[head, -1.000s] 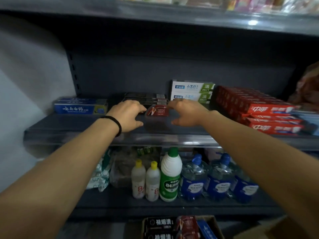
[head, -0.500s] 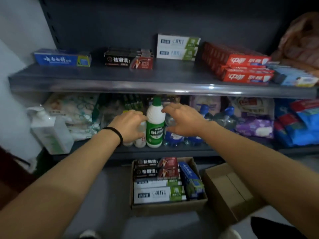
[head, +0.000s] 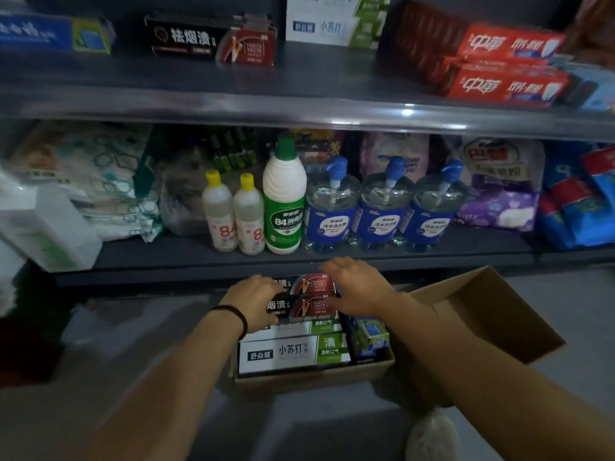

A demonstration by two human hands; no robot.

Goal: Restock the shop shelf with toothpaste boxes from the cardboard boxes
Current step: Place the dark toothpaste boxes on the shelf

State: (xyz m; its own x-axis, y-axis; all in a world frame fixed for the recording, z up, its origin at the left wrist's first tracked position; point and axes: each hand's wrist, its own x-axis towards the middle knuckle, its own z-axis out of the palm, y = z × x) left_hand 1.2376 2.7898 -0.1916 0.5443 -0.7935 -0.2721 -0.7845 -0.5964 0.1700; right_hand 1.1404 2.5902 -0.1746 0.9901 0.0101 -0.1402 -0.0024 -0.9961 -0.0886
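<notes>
Our left hand (head: pixel 258 299) and right hand (head: pixel 357 284) bracket the black toothpaste box (head: pixel 304 306) endwise (its long axis runs left-right), fingers loose, nothing gripped yet.

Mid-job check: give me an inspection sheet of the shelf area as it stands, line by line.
Surface: dark upper shelf partly stocked; bare stretch at its front.
Job's things: black-and-red toothpaste boxes on the shelf beside white-green and red stacks; the carton on the floor holds more black-and-red boxes, white-green boxes and a blue one on end.
Clutter: empty open carton to the right.
Grippers: left hand and right hand rest on the ends of the carton's black-and-red boxes; grip not clear.
Cables: nothing seen.
Surroundings: lower shelf with disinfectant bottles, pump bottles and packets.
</notes>
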